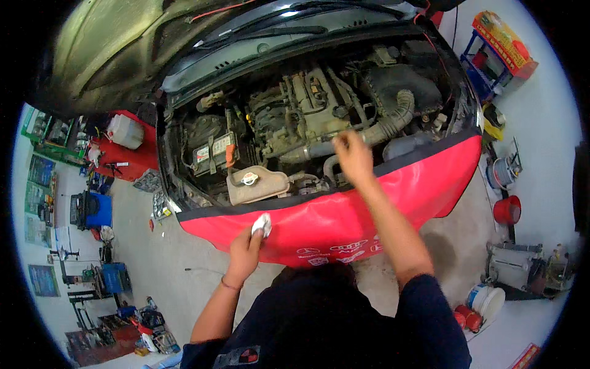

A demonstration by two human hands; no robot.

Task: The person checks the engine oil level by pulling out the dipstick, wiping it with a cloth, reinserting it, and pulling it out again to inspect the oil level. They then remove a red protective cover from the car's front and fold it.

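My left hand (246, 249) is closed on a crumpled white wipe (262, 225), held above the red fender cover (424, 178) that hangs over the car's front edge. My right hand (355, 161) reaches over the engine bay, its fingers curled together. Whatever may be between those fingers is too small and blurred to name. Below and beside it run a dark intake pipe (322, 149) and a ribbed air hose (393, 125). The engine (310, 101) lies farther back. A tan coolant tank (258, 186) with a cap sits at the front left, near the battery (212, 154).
The raised hood (104, 55) hangs at the upper left. A red cabinet (138, 147) and a blue box (98, 210) stand to the left. On the right are a shelf rack (482, 64), a red bucket (507, 210) and a white bucket (490, 301).
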